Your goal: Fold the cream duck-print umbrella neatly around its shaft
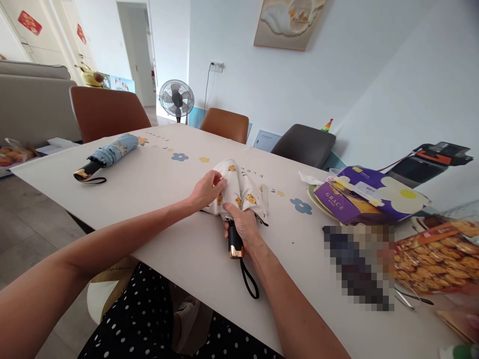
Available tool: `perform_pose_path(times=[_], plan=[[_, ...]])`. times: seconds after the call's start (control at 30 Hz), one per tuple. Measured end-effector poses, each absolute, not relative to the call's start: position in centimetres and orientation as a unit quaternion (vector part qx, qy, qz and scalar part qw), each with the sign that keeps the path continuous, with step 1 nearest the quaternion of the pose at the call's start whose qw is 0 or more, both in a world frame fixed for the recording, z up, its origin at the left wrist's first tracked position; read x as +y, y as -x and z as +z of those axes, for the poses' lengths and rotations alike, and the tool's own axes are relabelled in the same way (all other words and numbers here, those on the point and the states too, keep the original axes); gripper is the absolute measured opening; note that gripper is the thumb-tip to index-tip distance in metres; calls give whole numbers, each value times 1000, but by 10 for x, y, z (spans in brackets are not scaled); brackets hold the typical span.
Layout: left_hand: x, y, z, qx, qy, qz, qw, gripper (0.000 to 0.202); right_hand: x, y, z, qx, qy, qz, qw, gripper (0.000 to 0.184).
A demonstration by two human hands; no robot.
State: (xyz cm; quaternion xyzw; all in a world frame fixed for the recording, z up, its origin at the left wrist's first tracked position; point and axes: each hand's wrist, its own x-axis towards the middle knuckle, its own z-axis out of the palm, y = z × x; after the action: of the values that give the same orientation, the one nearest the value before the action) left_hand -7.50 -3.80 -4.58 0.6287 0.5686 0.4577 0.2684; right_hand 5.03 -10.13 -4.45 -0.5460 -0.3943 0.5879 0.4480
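Observation:
A folded white umbrella [243,187] with small yellow prints lies on the white table [160,179] in front of me. My right hand [245,224] is wrapped round its black handle, whose gold end cap and black wrist strap stick out toward me. My left hand [207,189] pinches the loose white canopy fabric on the umbrella's left side. A second folded umbrella [107,154], light blue with a black and gold handle, lies apart at the table's far left.
A purple box [368,197] on a plate, a snack packet [437,257] and a blurred patch crowd the table's right side. Brown chairs [107,112] and a grey one stand along the far edge. A standing fan [176,99] is behind them.

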Motion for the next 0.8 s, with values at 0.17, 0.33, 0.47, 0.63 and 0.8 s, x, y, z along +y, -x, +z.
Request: perform_pose_path(times=[0.17, 0.33, 0.47, 0.63, 0.8], plan=[[-34, 59, -40, 580, -597, 444, 333, 25, -99, -53, -45, -394, 563, 575, 444, 18], [-34, 46, -38, 546, -511, 438, 499, 35, -100, -53, -43, -413, 562, 569, 436, 16], [-33, 46, -40, 485, -444, 475, 585, 39, -103, -50, -43, -426, 544, 587, 422, 16], [-32, 51, -42, 446, -377, 501, 639, 40, -105, -48, -45, -430, 530, 601, 415, 16], [-33, 56, -41, 406, -303, 500, 702, 41, -108, -46, -48, -446, 506, 615, 409, 17]])
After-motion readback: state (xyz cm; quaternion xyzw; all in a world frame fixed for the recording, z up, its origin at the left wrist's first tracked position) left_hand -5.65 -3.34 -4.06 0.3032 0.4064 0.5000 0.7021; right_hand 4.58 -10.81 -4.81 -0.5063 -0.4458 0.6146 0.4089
